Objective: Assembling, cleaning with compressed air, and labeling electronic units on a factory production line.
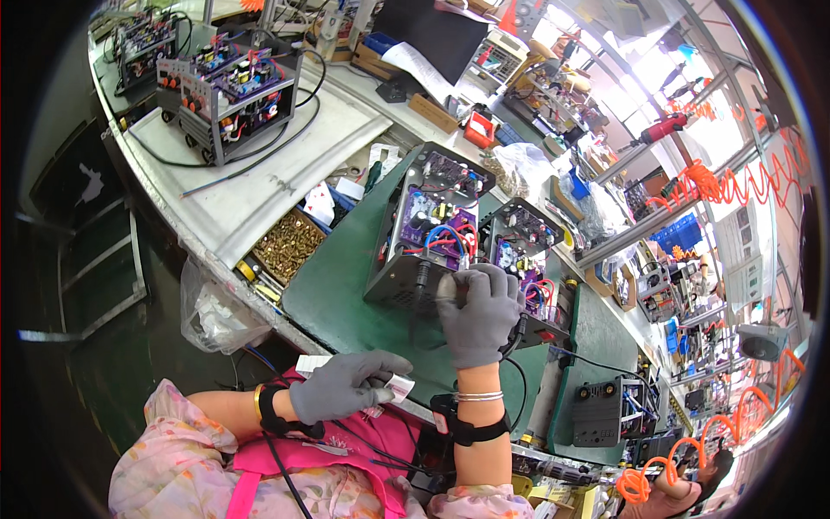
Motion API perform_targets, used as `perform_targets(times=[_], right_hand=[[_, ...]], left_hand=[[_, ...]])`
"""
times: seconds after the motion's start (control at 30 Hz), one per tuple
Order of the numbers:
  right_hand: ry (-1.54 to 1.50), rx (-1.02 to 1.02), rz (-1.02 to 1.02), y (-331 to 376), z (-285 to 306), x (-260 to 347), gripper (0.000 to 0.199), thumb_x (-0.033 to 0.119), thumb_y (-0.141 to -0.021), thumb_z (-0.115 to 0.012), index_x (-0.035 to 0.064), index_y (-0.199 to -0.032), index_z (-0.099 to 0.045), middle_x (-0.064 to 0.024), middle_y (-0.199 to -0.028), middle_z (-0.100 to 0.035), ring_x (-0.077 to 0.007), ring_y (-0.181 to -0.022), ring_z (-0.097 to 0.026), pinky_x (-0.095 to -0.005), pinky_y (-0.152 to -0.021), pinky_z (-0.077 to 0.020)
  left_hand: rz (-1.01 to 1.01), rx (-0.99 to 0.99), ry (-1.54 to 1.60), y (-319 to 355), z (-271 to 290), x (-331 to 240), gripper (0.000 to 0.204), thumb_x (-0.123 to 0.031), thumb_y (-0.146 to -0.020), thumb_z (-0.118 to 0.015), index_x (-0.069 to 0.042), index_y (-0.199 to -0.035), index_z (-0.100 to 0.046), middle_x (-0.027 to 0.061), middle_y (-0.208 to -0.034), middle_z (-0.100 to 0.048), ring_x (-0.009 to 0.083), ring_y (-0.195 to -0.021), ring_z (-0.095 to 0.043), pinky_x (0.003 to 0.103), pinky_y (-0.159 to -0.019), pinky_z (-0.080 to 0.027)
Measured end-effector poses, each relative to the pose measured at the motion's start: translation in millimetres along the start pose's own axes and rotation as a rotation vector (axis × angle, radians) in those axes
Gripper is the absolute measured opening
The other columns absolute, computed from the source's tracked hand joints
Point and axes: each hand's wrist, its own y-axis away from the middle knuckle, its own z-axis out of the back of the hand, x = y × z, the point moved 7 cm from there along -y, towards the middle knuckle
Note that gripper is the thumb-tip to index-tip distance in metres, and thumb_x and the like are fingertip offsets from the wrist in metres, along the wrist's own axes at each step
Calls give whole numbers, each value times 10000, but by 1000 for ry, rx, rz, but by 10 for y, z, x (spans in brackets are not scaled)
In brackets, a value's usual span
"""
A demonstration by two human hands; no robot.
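Observation:
My left hand [341, 387], in a grey glove, is closed around a silvery-white strip [399, 387] whose curved end sticks out past the fingers. A white piece of paper [311, 365] shows on the other side of that hand. My right hand [481, 318], gloved too, bends its fingers at the front edge of an open electronic unit [406, 275] with a black case, purple circuit board and red and blue wires. Whatever lies under those fingertips is hidden. Close beside it stands a second open unit [516, 251]. Both units rest on a green mat [333, 294].
Brass fittings fill a box [285, 246] left of the mat. Further left stands another open unit [229, 104] with a trailing black cable. A dark unit [598, 413] sits at the right. Orange coiled hoses [700, 183] and a red power tool [664, 128] hang there.

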Motion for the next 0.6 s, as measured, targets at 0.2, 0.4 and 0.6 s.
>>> perform_targets(times=[0.2,0.4,0.6], right_hand=[[-330,-115,-271,254,542,-196,218,28,-718,-686,70,-919,-611,-88,-977,-602,-158,-713,-574,-294,-623,-467],[-1055,243,-392,880,694,-39,404,145,-797,-679,-8,-1160,-587,-171,-1173,-595,-147,-856,-616,-250,-711,-496],[-1191,24,-663,1337,955,-371,634,381,-781,-744,-61,-1190,-545,-121,-1082,-618,-202,-986,-602,-329,-879,-476]], left_hand=[[-227,24,4,54,-82,-304,436,18,-886,-552,-28,-1307,-448,78,-1015,-616,82,-774,-573,240,-692,-502],[-320,95,150,-164,-452,-641,563,-19,-878,-613,-42,-1372,-345,97,-1041,-606,124,-951,-584,274,-816,-485],[-331,216,140,-425,-1097,-579,539,39,-918,-506,-52,-1408,-301,102,-1119,-581,157,-1036,-573,274,-882,-482]])
